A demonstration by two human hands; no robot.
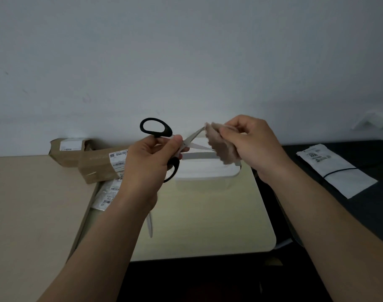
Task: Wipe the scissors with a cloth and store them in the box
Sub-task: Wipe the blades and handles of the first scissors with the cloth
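My left hand (149, 162) grips black-handled scissors (156, 128) near the pivot, held up above the table with the blades spread open and pointing right. My right hand (251, 144) pinches a small beige cloth (223, 147) around the tip of the upper blade. The lower blade runs behind the cloth. A white box (208, 168) stands on the table just behind and below the hands, partly hidden by them.
Two brown cardboard parcels (99, 164) with labels lie at the back left, a white labelled bag (108, 197) below them. A pale slim object (150, 225) lies on the light table (208, 214). A white packet (336, 171) lies on the dark surface at right.
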